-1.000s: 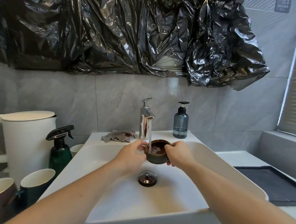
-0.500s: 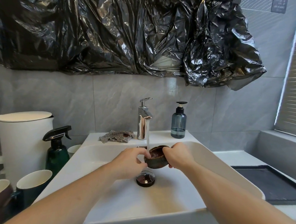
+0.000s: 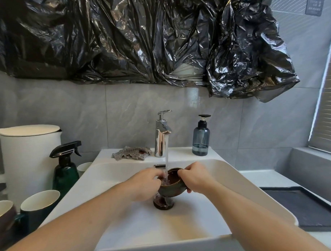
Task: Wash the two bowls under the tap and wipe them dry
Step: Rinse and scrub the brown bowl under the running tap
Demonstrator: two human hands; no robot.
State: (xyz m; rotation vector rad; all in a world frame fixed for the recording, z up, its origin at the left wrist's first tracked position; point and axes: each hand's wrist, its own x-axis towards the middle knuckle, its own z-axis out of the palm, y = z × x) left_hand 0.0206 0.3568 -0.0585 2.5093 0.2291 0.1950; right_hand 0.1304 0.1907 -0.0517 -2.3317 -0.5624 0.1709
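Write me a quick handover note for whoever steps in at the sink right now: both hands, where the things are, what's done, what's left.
Left hand: fingers at the brown bowl, rubbing at its rim.
Right hand: grips the bowl's right rim, tilting it toward the left.
Bowl: held over the drain in the white sink, water running into it from the tap.
Cloth: on the ledge left of the tap.
Done: rinsing under way.
Left: finish this bowl, wash the second (not seen here), wipe both dry.

Cloth [image 3: 131,153] left of tap [image 3: 162,136], soap bottle [image 3: 200,138] right.
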